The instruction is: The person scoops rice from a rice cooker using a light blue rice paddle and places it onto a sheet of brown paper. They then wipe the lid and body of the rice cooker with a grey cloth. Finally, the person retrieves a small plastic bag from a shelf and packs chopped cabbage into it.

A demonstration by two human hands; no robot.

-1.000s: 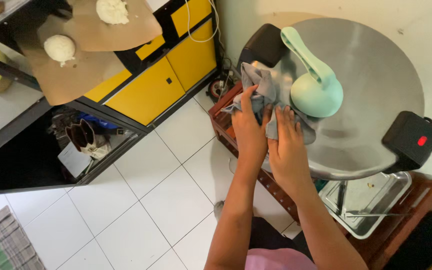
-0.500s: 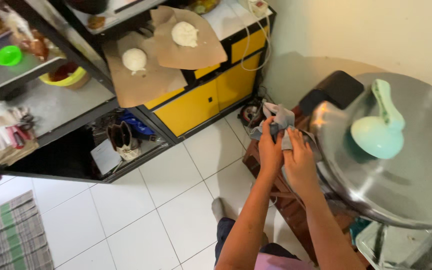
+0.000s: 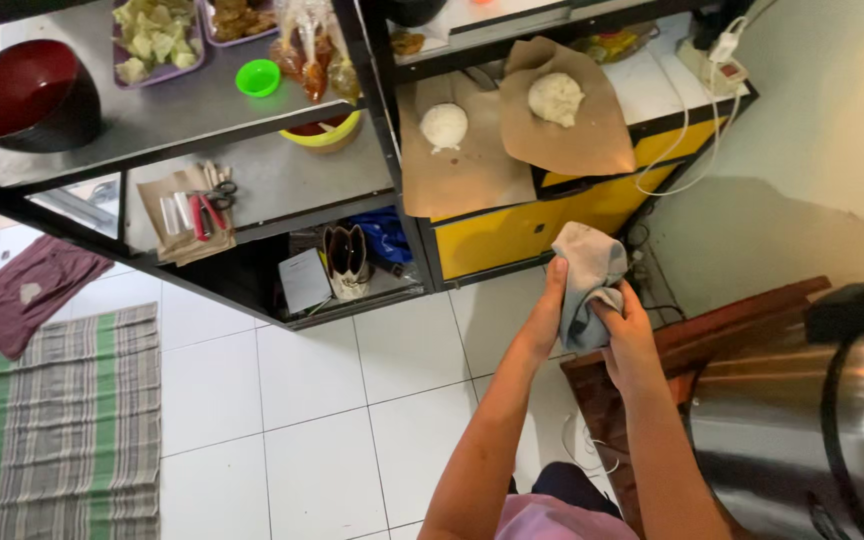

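**Both hands bunch a grey cloth above the tiled floor**

Grey cloth [image 3: 584,285] held up in the air between both hands, crumpled, upper part puffed out above the fingers. Left hand [image 3: 550,305] on the cloth's left edge, fingers closed along it, thumb side hidden behind the fabric. Right hand [image 3: 627,335] clenched round the lower right part of the cloth, knuckles toward the camera. Hands close together, cloth bunched between them. Both forearms come up from the bottom edge.

Below the hands: white floor tiles [image 3: 352,400]. Just right of the right forearm, a brown wooden stand [image 3: 722,330], and on it a big shiny metal pot [image 3: 802,430] with a black handle part [image 3: 857,310] at its top; pot cut off by the frame edge.

Behind the cloth, a yellow cabinet [image 3: 512,235]. On its top, two sheets of brown paper [image 3: 467,165], each with a white dough ball [image 3: 444,127]; second ball [image 3: 556,98] further right. White cable [image 3: 687,130] hangs down the cabinet's right side.

Left: black metal shelf rack [image 3: 252,115] with a dark red bowl [image 3: 27,95], a small green lid [image 3: 258,77], a yellow bowl [image 3: 327,130], scissors [image 3: 210,205] on a lower shelf. Striped mat [image 3: 57,420] on the floor far left, dark rag [image 3: 37,290] beside it.
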